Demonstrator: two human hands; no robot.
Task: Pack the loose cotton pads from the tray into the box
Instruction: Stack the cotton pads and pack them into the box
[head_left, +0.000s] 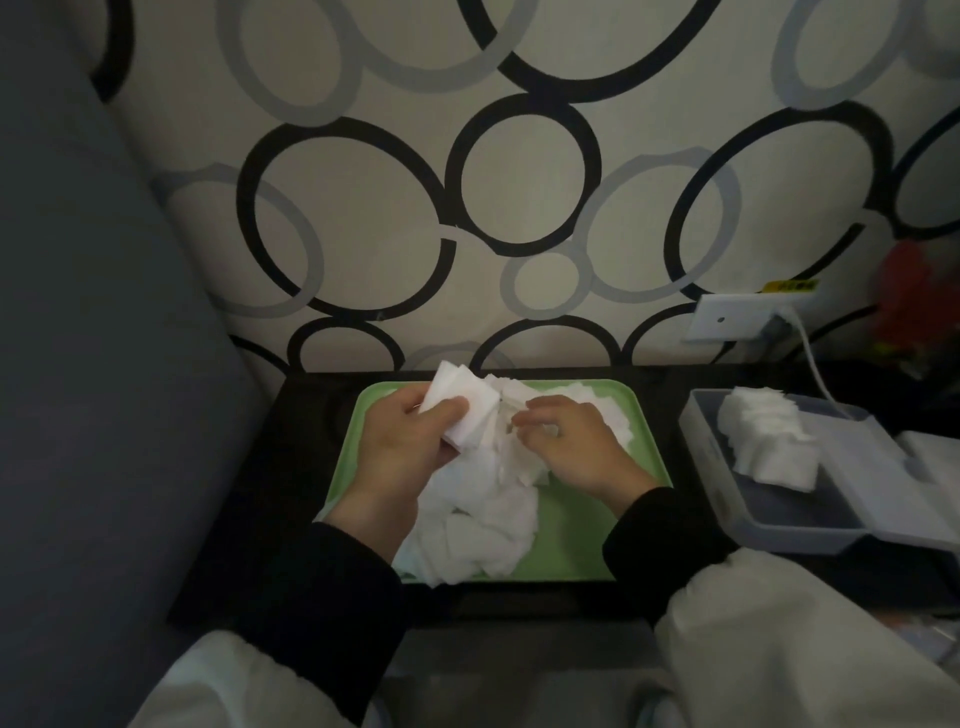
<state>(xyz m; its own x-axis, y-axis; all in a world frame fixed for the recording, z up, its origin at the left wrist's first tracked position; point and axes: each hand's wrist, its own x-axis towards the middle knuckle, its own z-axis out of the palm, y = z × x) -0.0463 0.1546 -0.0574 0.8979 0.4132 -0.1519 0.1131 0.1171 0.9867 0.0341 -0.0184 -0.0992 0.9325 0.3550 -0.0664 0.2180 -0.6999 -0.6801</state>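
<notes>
Cotton pads (483, 525), white and square, lie in a loose heap down the middle of a green tray (576, 545). The heap runs from far rim to near rim; bare green shows on the right side. The tray sits on a dark table (291, 467), close against the wall.

Left hand (410, 441): over the tray's far left, thumb and curled fingers gripping a small stack (467, 410) of pads, raised above the heap, edges fanned toward the wall.

Right hand (566, 441): palm down on the far right part of the heap, fingers bent, tips buried among pads. Cannot tell whether it pinches one. The hands are near each other, not touching. Both wrists are in black sleeves (332, 597).

Box (810, 525): pale grey, open, on the table right of the tray and apart from it. A leaning row of packed pads (769, 441) fills its far half; the near half of the floor is bare.

Surroundings: pale wallpaper (519, 182) with black and grey rings. White socket plate (732, 317) on the wall at right, with a white cable (815, 364) dropping behind the box. Blurred red object (909, 301) at far right. White fabric (779, 649) lies along the bottom edge, below the sleeves.
</notes>
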